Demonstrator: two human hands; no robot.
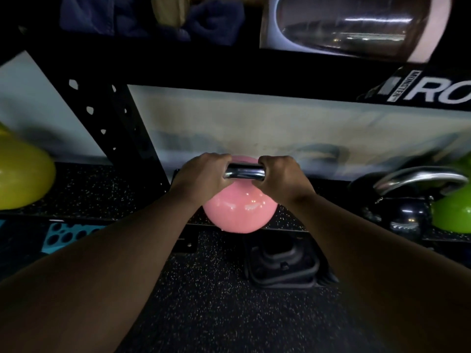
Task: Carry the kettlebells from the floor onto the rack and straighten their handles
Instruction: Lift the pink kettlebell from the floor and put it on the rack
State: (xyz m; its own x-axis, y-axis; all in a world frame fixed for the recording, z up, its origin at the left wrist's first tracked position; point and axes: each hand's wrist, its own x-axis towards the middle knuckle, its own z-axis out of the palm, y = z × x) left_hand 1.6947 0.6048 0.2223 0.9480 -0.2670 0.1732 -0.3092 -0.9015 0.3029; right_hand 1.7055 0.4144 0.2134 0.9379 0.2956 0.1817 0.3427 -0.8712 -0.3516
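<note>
- Two bare forearms fill the near part of the view and reach forward over the black speckled floor (pixel 204 301).
- Left hand (pixel 201 175) is closed around the left end of the shiny metal handle (pixel 244 171); right hand (pixel 279 175) is closed around its right end.
- Between the hands a short stretch of handle shows, lying level, left to right.
- Below the handle hangs the pink kettlebell (pixel 240 212), at the front edge of the lowest shelf (pixel 102 189) of the black rack (pixel 122 118); whether it rests on the shelf or is held just above it, I cannot tell.
- On the floor, near and slightly right of the pink kettlebell, lies a black weight (pixel 283 263).
- At far left sits a yellow kettlebell (pixel 23 174).
- At right stand a black kettlebell (pixel 405 212) with a metal handle and a green kettlebell (pixel 453 215) beside it.
</note>
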